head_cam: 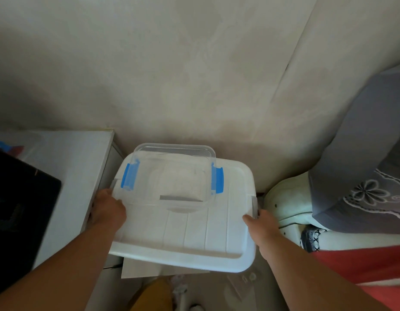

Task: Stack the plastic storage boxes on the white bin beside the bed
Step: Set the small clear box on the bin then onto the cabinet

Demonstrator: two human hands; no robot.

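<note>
A white bin (194, 234) with a ribbed lid fills the middle of the head view, between a white cabinet and the bed. On the far part of its lid rests a clear plastic storage box (174, 176) with blue clips on both short sides. My left hand (108, 209) grips the bin's left edge. My right hand (259, 225) holds the bin's right edge by its side latch. The bin's lower body is hidden under its lid.
A white cabinet (78, 167) stands close on the left with a black flat object (17, 212) on it. The bed's white headboard (288, 198), a grey patterned pillow (369, 158) and red bedding (360, 265) lie right. A plain wall is behind. A yellow item (154, 295) lies on the floor.
</note>
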